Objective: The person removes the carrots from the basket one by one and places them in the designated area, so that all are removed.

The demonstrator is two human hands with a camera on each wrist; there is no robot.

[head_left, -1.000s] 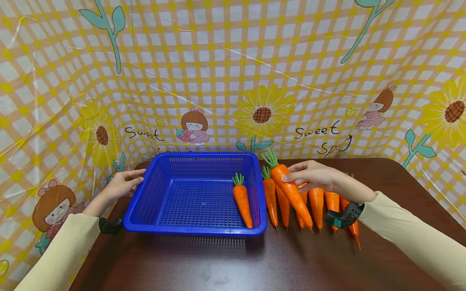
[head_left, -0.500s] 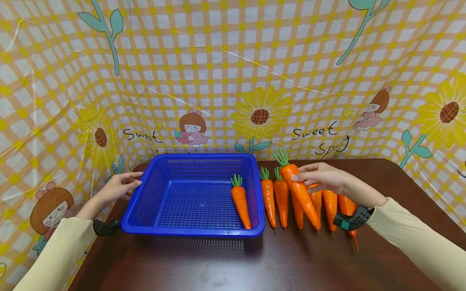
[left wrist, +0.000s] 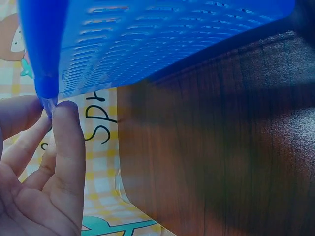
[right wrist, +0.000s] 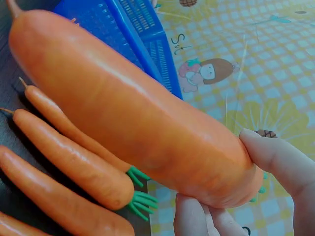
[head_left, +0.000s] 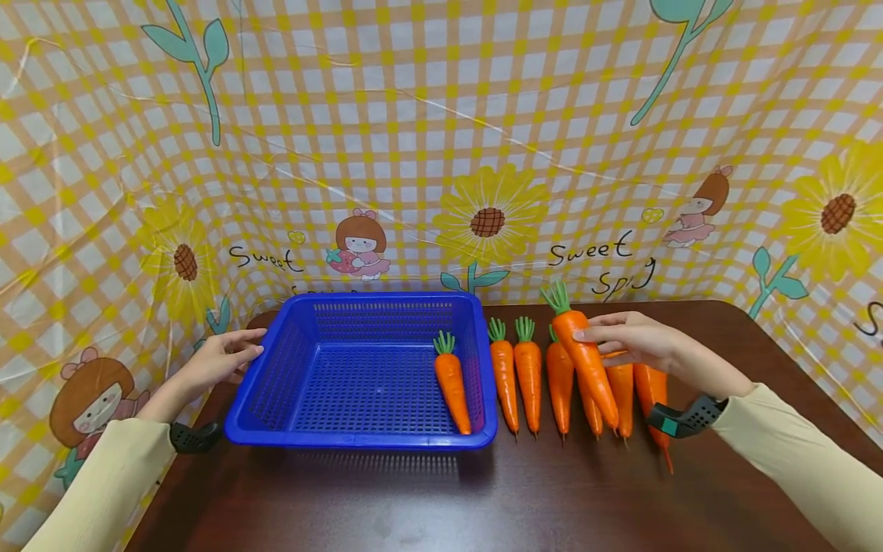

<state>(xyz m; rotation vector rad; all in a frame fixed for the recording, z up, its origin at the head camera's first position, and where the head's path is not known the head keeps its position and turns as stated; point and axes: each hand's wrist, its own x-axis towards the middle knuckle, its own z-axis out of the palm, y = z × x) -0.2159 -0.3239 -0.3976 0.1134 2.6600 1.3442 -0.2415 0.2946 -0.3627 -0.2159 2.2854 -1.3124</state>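
Note:
A large orange carrot [head_left: 586, 360] with a green stub top is gripped near its leafy end by my right hand [head_left: 631, 341], thumb on one side and fingers on the other. It slants over a row of other carrots [head_left: 528, 376] on the table, its tip pointing toward me. The right wrist view shows the held carrot [right wrist: 133, 113] close up. At the far left, my left hand [head_left: 224, 356] pinches the rim of a blue plastic basket [head_left: 359, 438] between thumb and fingertips. One carrot [head_left: 452, 391] lies inside, along the basket's right wall.
The dark wooden table [head_left: 386, 498] carries the basket on the left and the carrot row on the right. Behind it hangs a checked cloth [head_left: 414, 138] with sunflowers. A black band [head_left: 686, 418] circles the right wrist, over some carrots in this view.
My right hand has carried the held carrot rightward along the row, away from the basket. More of the carrots nearest the basket show now. The left hand stays at the basket rim.

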